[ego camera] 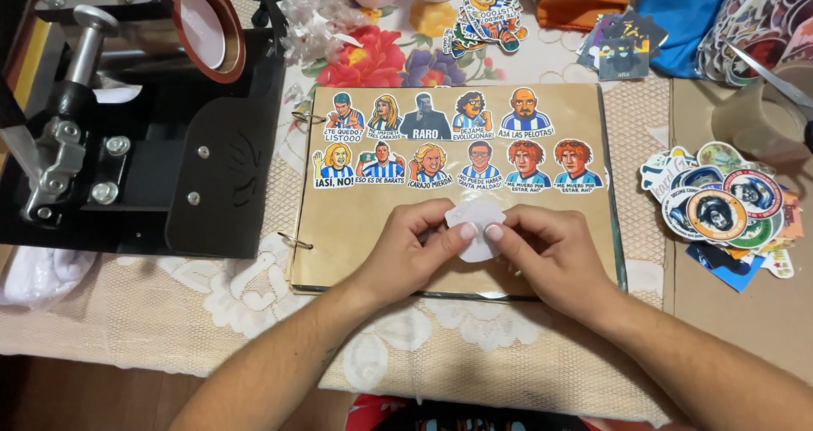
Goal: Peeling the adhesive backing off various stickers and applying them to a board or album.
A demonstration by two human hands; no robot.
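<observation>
I held a small white round sticker, backing side up [477,226], pinched between both hands just above the lower middle of the open brown kraft-paper ring-bound album page [356,245]. My left hand [412,249] had its fingers closed on the sticker's left edge, thumb tip on top. My right hand [546,249] gripped the right edge the same way, thumb meeting thumb near the centre. Both wrists rested low over the counter, forearms coming in from the bottom corners, palms turned inward toward each other.

To do this well, I judged I should work one thumbnail at the rim to lift the backing without creasing the printed face, keeping the other hand steady.

Two rows of cartoon portrait stickers [457,147] already filled the top of the page, well apart from my hands. A heap of round printed stickers [720,207] lay to the right of the album, and a black metal press machine [127,126] stood to the left on the cream lace tablecloth [212,312].
</observation>
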